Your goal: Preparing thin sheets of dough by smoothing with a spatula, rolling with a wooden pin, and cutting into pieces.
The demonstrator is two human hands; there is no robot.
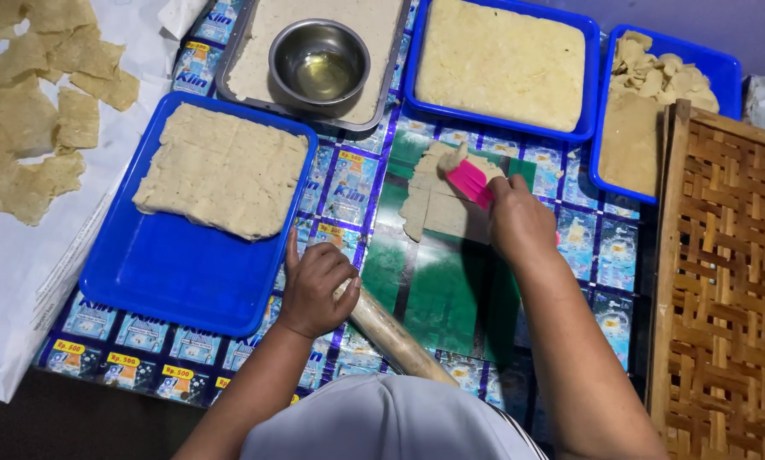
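Blue tray (157,281) beside left hand (314,285); right hand (518,223) grips pink scraper (470,182).

A mat of flattened blue-and-white sachet wrappers (348,183), some yellow-labelled, covers the surface beneath the trays.
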